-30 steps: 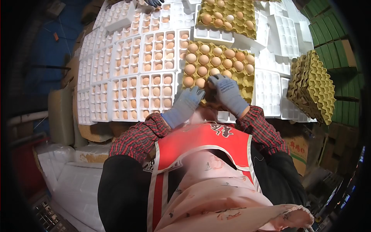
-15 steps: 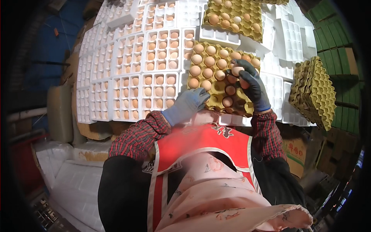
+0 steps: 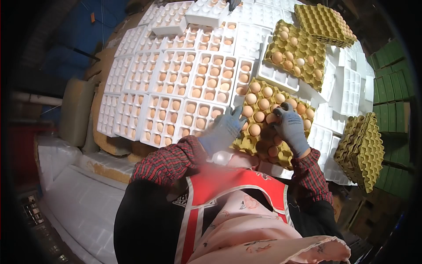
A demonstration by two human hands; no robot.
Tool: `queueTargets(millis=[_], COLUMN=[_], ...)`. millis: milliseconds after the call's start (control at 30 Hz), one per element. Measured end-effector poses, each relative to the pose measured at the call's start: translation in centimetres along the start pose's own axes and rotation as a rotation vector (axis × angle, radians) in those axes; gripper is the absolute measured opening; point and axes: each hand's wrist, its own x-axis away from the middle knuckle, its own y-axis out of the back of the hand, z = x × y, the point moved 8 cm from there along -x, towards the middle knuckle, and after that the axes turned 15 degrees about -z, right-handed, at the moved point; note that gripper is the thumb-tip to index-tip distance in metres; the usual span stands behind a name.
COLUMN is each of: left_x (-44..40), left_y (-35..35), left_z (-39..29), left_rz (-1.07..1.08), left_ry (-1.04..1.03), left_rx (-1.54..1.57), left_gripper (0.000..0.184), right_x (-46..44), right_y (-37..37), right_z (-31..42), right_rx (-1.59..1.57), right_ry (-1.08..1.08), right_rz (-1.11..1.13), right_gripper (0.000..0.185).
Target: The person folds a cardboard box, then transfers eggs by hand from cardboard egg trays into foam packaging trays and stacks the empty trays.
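A yellow-brown egg tray point(image 3: 241, 145) holds several brown eggs point(image 3: 263, 104), with bare cups toward its near side. My right hand point(image 3: 291, 127), in a grey-blue glove, reaches palm down over the tray's middle. Its fingers are closed around an egg point(image 3: 277, 111), and the palm hides what is under it. At the tray's left edge is my left hand point(image 3: 223, 131), gloved alike. Its fingers curl against an egg point(image 3: 245, 126) in the outer row; how firmly they grip it is hard to see.
White foam trays point(image 3: 168, 72) filled with eggs spread to the left. Another yellow-brown tray point(image 3: 303, 49) with some eggs rests on white foam behind. Stacked egg trays point(image 3: 361, 149) lean at the right edge, and a further stack point(image 3: 323, 24) stands at the back right. Green boxes point(image 3: 393, 116) line the right.
The view has shifted, moving the table down and right in the picture. My right hand, which held an egg up above the tray, has turned palm down over it. My left hand stays by the tray's left edge.
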Motion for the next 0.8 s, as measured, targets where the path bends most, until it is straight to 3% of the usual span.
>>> queueTargets(millis=[33, 67, 100, 167, 267, 367, 467, 500, 567, 667, 700, 800], left_x=[-0.2, -0.4, -0.4, -0.5, 0.0, -2.2, -7.8, -9.9, -13.4, -17.3, -18.1, -19.9], left_y=[-1.1, -1.2, -0.8, -0.4, -2.3, 0.8, -3.1, -5.2, -7.9, -10.6, -11.4, -10.3], left_z=[-0.5, -0.4, 0.3, 2.3, 7.3, 15.2, 23.6, 26.0, 29.0, 30.2, 30.2, 30.7], left_rz=[0.058, 0.079, 0.016, -0.154, -0.177, -0.536, -0.47, -0.428, -0.214, 0.019, 0.087, -0.146], left_ry=[-0.087, -0.062, -0.015, 0.142, 0.481, 0.583, 0.685, 0.696, 0.753, 0.634, 0.608, 0.686], left_rx=[-0.142, -0.192, -0.045, 0.33, 1.079, 0.879, 0.568, 0.42, 0.288, 0.173, 0.15, 0.39], left_gripper=[0.054, 0.054, 0.053, 0.052, 0.05, 0.051, 0.051, 0.051, 0.053, 0.053, 0.052, 0.047], right_x=[-1.0, -2.7, -4.8, -10.1, -19.3, -26.2, -30.4, -30.3, -30.4, -31.4, -33.0, -34.6], right_y=[0.3, 1.4, 1.1, 1.5, -1.7, -7.2, -14.5, -15.3, -15.2, -12.5, -13.5, -16.2], right_z=[-0.4, 0.2, -0.4, 1.9, 4.1, 3.4, -0.4, -0.2, 0.9, 1.6, 0.1, -1.9], right_rx=[-0.137, -0.333, -0.543, -0.578, -0.37, -0.103, 0.14, 0.178, 0.265, 0.172, 0.16, 0.328], right_ry=[-0.025, 0.11, 0.021, 0.134, 0.101, -0.096, -0.233, -0.222, -0.196, -0.246, -0.171, -0.084], right_rz=[0.048, -0.02, -0.025, -0.094, -0.137, -0.074, -0.052, 0.144, 0.102, 0.076, -0.07, -0.178], right_gripper=[0.035, 0.038, 0.039, 0.042, 0.047, 0.046, 0.041, 0.039, 0.039, 0.04, 0.05, 0.066])
